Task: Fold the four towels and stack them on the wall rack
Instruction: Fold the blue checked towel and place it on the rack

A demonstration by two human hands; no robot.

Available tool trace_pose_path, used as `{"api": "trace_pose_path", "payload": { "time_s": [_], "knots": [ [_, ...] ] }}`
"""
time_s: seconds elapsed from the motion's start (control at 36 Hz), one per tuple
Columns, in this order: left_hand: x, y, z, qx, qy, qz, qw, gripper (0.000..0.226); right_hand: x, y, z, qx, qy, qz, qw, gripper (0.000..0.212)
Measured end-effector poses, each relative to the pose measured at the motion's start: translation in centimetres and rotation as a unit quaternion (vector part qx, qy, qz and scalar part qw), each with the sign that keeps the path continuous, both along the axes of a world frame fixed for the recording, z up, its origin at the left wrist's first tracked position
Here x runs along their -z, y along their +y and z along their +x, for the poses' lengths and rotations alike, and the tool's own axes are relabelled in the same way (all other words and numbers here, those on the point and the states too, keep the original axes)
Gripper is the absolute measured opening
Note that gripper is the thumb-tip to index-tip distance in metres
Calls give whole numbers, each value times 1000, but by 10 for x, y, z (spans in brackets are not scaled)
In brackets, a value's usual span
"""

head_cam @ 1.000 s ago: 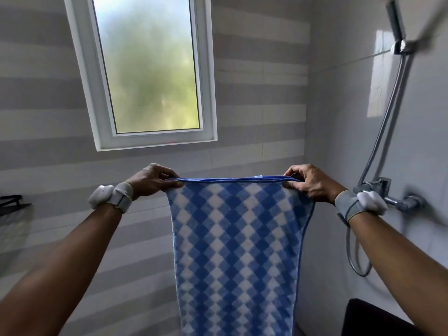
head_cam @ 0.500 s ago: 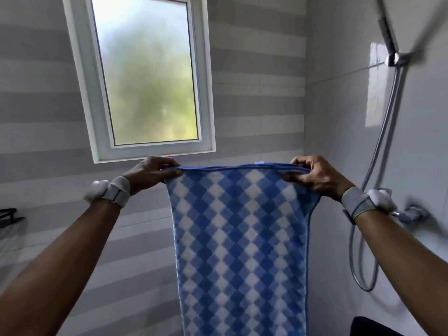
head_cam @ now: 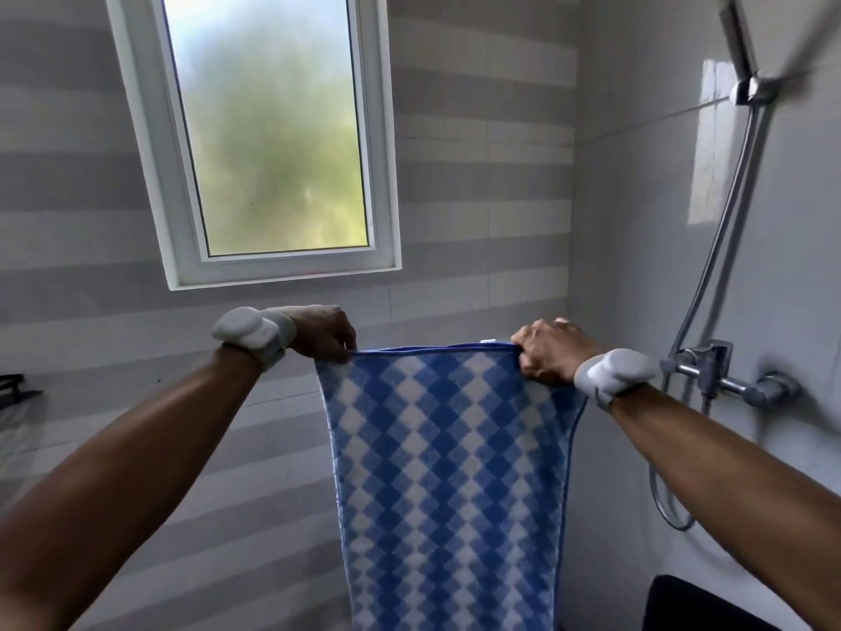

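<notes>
the towel [head_cam: 446, 471] is held up in the air, hanging flat from its 2 top corners. the left hand [head_cam: 321, 332] is clamped on the left corner, fingers curled together; the right hand [head_cam: 548, 352] is clamped on the right corner likewise. the top edge should be drawn taut and level before the corners are joined, so the hems are matched. a dark rack [head_cam: 13, 389] is glimpsed at the far left, on the same wall as the window [head_cam: 273, 129].

The towel [head_cam: 446, 485] has blue and white diamonds with a blue edge, and the wall [head_cam: 482, 184] has grey and white stripes.
</notes>
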State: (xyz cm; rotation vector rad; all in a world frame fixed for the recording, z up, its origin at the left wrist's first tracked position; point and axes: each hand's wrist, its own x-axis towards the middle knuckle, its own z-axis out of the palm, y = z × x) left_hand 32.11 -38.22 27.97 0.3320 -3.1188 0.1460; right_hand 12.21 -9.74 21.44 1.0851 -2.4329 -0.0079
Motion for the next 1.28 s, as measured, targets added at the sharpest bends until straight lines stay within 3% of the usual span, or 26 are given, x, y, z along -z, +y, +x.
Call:
{"api": "trace_pose_path", "payload": {
  "time_s": [0.06,0.17,0.36,0.44,0.5,0.56,0.64,0.69,0.83,0.89,0.92,0.94,0.97,1.0,1.03,1.08,1.11,1.14,1.19,1.28],
  "knots": [
    [1,3,-7,-25,-13,-38,999,14,11,-12,6,-9,26,-33,999,30],
    [6,-5,-8,-69,21,-67,995,13,10,-18,6,-41,-25,-116,992,13],
    [14,-18,-3,-96,115,208,967,15,5,-8,-7,-124,-27,-174,977,44],
    [14,-20,3,-57,131,257,956,15,3,-3,-13,-151,-64,-166,973,50],
    [13,-21,5,-46,116,289,949,14,5,0,-18,-160,-89,-165,969,42],
    [9,-19,6,-38,75,283,955,21,5,1,-23,-167,-117,-169,964,33],
    [5,-15,9,-12,34,199,979,22,3,4,-22,-183,-199,-178,946,32],
    [4,-13,10,-23,27,166,985,16,0,8,-16,-186,-259,-140,937,30],
    [-3,-17,12,-16,10,92,996,15,-15,16,-9,-176,-298,-51,937,19],
    [-23,-20,21,-8,67,95,993,20,-36,25,-5,-237,-337,-144,900,15],
    [-35,-22,29,5,154,125,980,24,-48,30,-1,-281,-352,-235,862,14],
    [-45,-25,38,28,273,187,943,29,-56,36,1,-320,-358,-339,809,20],
    [-52,-29,48,69,384,264,882,37,-62,41,-1,-347,-355,-418,761,34],
    [-51,-30,59,107,437,337,827,51,-60,46,-5,-363,-357,-449,734,50],
    [-43,-27,65,131,424,412,796,70,-54,49,-6,-377,-378,-438,723,65],
    [-1,-12,66,106,277,493,818,97,-29,46,-6,-369,-430,-356,743,85],
    [24,-3,61,79,198,504,837,93,-19,44,-5,-358,-439,-332,754,87],
    [46,5,55,60,148,479,863,76,-11,40,-1,-351,-441,-327,759,82],
    [73,18,50,59,156,427,889,44,-4,34,10,-354,-421,-332,766,60],
    [69,26,52,86,247,439,859,38,-12,32,15,-347,-392,-377,764,44]
  ]
}}
